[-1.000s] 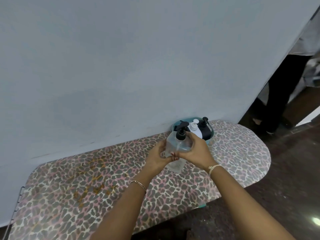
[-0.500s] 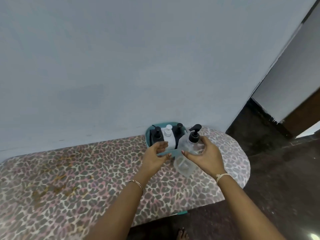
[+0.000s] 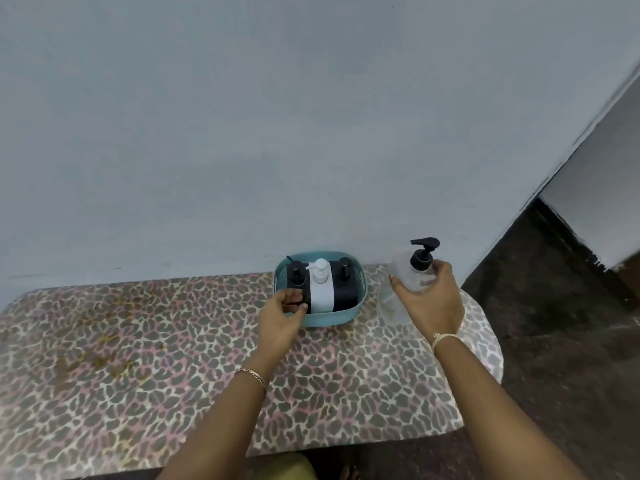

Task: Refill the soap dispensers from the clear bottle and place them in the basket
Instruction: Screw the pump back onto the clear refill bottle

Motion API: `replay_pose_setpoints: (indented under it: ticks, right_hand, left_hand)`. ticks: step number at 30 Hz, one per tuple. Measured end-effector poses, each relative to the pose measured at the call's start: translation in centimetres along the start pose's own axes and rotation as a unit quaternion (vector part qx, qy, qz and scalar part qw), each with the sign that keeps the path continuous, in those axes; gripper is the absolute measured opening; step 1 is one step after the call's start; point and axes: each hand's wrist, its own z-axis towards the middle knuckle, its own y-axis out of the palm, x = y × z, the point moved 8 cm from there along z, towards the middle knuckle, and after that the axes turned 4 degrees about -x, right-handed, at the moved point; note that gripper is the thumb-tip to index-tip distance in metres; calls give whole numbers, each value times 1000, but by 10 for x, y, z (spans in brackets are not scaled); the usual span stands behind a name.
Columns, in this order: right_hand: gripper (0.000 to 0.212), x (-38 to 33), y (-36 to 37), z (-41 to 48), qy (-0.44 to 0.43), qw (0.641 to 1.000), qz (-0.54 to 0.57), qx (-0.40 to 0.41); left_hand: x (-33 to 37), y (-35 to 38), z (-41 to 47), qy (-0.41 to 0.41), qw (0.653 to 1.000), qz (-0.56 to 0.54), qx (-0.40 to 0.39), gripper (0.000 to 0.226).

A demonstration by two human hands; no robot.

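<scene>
Bottle (image 3: pixel 404 272) has swung right of the basket (image 3: pixel 332 318), right hand (image 3: pixel 429 299) gripping it.

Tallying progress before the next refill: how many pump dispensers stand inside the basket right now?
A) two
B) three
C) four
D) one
B: in the basket stand the left black dispenser, the white dispenser and the right black dispenser; the clear bottle is outside it, held by the right hand.
</scene>
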Motion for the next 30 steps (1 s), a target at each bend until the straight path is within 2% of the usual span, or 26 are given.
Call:
replay_pose_setpoints:
  ticks: [7,30]
  right_hand:
    - [65,-3,25,29,13,1000,5,-1]
    - [78,10,62,34,57,997,-40,-27]
  left_hand:
    - [-6,-3,11,-5,1000,6,19,24]
    - [-22,-3,31,-28,999,7,19,26]
